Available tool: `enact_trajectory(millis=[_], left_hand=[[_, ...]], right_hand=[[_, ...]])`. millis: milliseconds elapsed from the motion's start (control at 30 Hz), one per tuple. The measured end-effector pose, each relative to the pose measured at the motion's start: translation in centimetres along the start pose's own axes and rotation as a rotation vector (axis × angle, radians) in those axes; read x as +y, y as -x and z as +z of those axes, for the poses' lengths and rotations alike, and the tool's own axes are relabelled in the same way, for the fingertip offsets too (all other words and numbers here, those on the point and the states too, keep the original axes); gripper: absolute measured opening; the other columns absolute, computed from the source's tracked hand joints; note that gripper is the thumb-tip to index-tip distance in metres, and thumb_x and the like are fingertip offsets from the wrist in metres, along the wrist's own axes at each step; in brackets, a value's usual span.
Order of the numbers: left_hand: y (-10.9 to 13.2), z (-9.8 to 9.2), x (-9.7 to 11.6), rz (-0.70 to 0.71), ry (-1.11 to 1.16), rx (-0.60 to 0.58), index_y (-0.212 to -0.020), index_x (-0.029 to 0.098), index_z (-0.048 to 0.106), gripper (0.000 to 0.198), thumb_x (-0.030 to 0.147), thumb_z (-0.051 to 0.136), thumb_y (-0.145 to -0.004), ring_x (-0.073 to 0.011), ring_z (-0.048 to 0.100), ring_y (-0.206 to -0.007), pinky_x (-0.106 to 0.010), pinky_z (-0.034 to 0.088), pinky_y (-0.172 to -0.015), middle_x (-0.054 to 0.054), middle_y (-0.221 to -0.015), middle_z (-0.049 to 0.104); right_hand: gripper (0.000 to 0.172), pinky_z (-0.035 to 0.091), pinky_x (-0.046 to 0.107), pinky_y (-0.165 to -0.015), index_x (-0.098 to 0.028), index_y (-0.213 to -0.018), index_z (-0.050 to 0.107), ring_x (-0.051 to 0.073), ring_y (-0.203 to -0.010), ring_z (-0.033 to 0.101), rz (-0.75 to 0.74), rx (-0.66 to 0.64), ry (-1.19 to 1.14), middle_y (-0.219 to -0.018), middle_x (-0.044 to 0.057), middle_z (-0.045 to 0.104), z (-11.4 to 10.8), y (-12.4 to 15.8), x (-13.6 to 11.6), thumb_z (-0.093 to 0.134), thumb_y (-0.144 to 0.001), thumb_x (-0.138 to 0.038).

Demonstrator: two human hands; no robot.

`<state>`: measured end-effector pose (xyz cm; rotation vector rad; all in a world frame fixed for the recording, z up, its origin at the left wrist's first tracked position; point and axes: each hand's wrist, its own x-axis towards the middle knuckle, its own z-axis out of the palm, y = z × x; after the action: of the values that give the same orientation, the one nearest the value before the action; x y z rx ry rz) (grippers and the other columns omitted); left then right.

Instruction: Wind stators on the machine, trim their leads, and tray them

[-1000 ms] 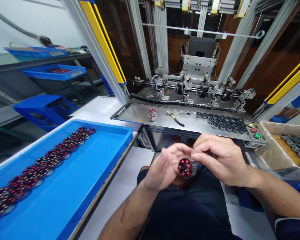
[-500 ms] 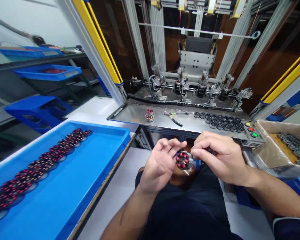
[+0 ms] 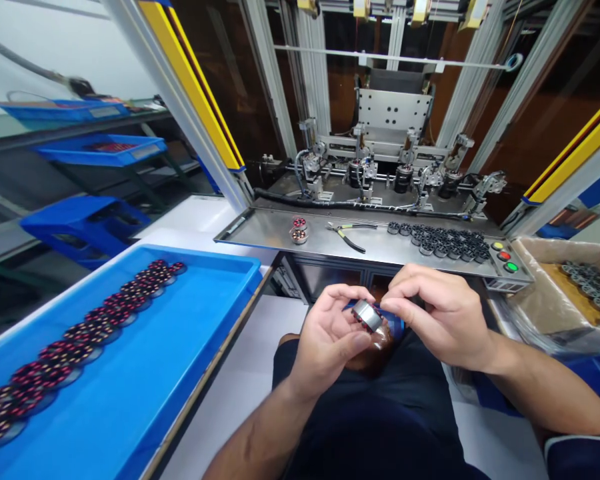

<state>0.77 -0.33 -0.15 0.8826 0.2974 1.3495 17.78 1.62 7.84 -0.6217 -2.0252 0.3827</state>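
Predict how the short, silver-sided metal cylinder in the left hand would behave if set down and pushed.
The short, silver-sided metal cylinder would probably roll if laid on its rounded side. It is likely stiff, showing no visible bend in the left hand. Its shiny side looks smooth, so it may feel slippery.

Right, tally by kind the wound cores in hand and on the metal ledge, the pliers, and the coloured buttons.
Wound cores: 3 (one in the left hand, two on the metal ledge)
Pliers: 1
Buttons: 3 (yellow, red, green)
Total: 7
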Motion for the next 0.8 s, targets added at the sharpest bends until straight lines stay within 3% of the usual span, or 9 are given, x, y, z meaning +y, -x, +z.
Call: enact_trajectory(millis=[133, 233, 367, 533, 633, 800], left_hand=[[-0.1, 0.0, -0.5, 0.107, -0.12, 0.074, -0.11, 0.022, 0.069, 0.044, 0.023, 0.089, -0.07, -0.0148, 0.069, -0.089, -0.024, 0.059, -0.078, -0.004, -0.104, 0.066], [-0.4, -0.2, -0.6, 0.193, -0.189, 0.093, -0.1, 0.021, 0.073, 0.034, 0.025, 0.089, -0.07, -0.0152, 0.067, -0.096, -0.025, 0.055, -0.089, -0.004, -0.103, 0.066], [-0.9, -0.5, -0.5, 0.224, -0.196, 0.14, -0.094, 0.023, 0.073, 0.029, 0.02, 0.088, -0.069, -0.0165, 0.069, -0.101, -0.028, 0.055, -0.092, -0.005, -0.113, 0.068], [-1.6, -1.1, -0.1, 0.178, -0.121, 0.111, -0.093, 0.025, 0.07, 0.03, 0.02, 0.089, -0.069, -0.0183, 0.072, -0.099, -0.033, 0.055, -0.093, -0.003, -0.112, 0.071], [-1.8, -1.2, 0.1, 0.156, -0.083, 0.073, -0.091, 0.025, 0.07, 0.031, 0.022, 0.09, -0.068, -0.0181, 0.073, -0.096, -0.034, 0.056, -0.091, -0.002, -0.11, 0.072], [-2.0, -1.8, 0.4, 0.171, -0.073, 0.024, -0.092, 0.025, 0.071, 0.029, 0.021, 0.089, -0.069, -0.0196, 0.073, -0.1, -0.035, 0.058, -0.092, -0.002, -0.109, 0.072]], right_hand=[[0.016, 0.051, 0.021, -0.061, -0.015, -0.076, 0.066, 0.01, -0.064, 0.061, 0.012, 0.062, -0.023, -0.07, 0.002, 0.067, 0.4, 0.1, 0.3, 0.063, -0.092, -0.012], [0.016, 0.05, 0.023, -0.061, -0.016, -0.075, 0.067, 0.011, -0.064, 0.061, 0.044, 0.114, -0.067, -0.07, 0.002, 0.067, 0.8, 0.1, 0.1, 0.065, -0.091, -0.012], [0.022, 0.048, 0.023, -0.059, -0.017, -0.068, 0.066, 0.011, -0.061, 0.059, 0.29, 0.219, -0.155, -0.067, 0.001, 0.065, 1.7, 0.7, -0.8, 0.065, -0.09, -0.02], [0.033, 0.044, 0.021, -0.053, -0.016, -0.067, 0.064, 0.01, -0.055, 0.055, 0.728, 0.104, -0.633, -0.061, 0.0, 0.063, 4.2, 2.7, -0.8, 0.067, -0.09, -0.039], [0.035, 0.044, 0.022, -0.056, -0.015, -0.066, 0.065, 0.01, -0.056, 0.054, 0.808, 0.093, -0.841, -0.06, 0.0, 0.064, 5.7, 3.4, -0.1, 0.073, -0.085, -0.044], [0.037, 0.046, 0.023, -0.06, -0.014, -0.064, 0.065, 0.01, -0.056, 0.055, 0.806, 0.109, -1.045, -0.059, 0.0, 0.062, 6.5, 3.6, 0.5, 0.08, -0.078, -0.046]])
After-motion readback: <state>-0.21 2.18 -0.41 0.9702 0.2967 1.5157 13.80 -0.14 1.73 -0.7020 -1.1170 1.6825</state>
